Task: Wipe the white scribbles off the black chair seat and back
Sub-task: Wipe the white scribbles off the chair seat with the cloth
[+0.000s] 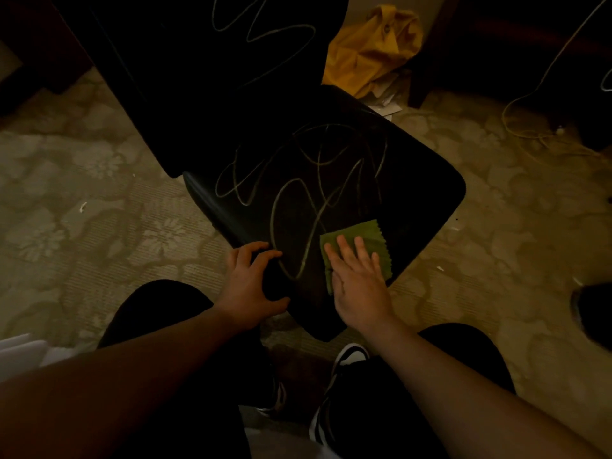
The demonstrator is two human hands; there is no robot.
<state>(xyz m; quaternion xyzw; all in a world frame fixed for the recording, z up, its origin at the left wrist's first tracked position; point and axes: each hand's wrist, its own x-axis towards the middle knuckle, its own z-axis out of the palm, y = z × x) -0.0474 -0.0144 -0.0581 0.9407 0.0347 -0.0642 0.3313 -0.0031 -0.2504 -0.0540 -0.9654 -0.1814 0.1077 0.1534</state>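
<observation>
- Scribbles first: looping white chalk-like scribbles [304, 180] cover the middle of the black glossy chair seat [414, 193] — a second set of white loops [261, 31] sits on the black chair back [185, 77], further from you and up.
- Your right hand [359, 286] is laid flat, fingers spread, pressing the small green zigzag-edged cloth [356, 231] onto the seat at its near-right part, close to the front corner.
- Key relation: the seat marks lie up and to the left of the cloth. The nearest stroke, a tall loop running roughly near-to-far, is just beside the cloth's left edge; one line seems to run under the cloth's far-left corner.
- Your left hand [250, 279] is half-curled and holding nothing, fingertips resting on the near-left seat edge — looks like bracing, though grip pressure can't be judged.
- Judgement: wiping has barely begun; every line on seat and back reads intact.
- Right hand is the one to work with; the left is nearer the loop's bottom curve but has no cloth.
- Next move likely calls for sweeping left and away across the strokes, flat pressure kept on the cloth.
- Risk: the cloth is small, so it may slip out from under your palm.
- Off-task: yellow crumpled bag [371, 48] on the patterned carpet [99, 193], right of the chair back.
</observation>
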